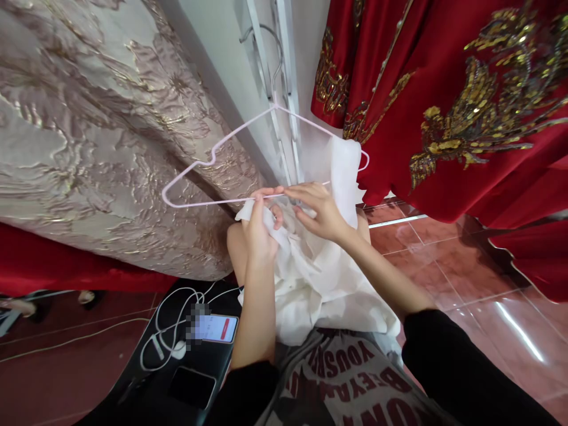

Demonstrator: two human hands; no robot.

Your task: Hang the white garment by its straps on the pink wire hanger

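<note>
A pale pink clothes hanger [242,125] with a metal hook is held upright in front of me. My left hand [262,228] is closed around its lower bar, with part of a white cloth garment [306,284] bunched in the same grip. The garment spreads over my lap, and one strip of it hangs over the right shoulder of the hanger. My right hand [320,212] has its fingers stretched out flat, the fingertips at the bar beside my left fingertips. Its thumb is apart from the fingers, close to the white cloth.
A pink-gold textured gown [110,136] hangs at left, and red gowns [390,118] with gold sequins hang at right. A white metal rack [284,77] stands behind the hanger. On a black seat [146,355] at lower left lie a lit phone [217,327], a dark phone [193,387] and white cables [164,310].
</note>
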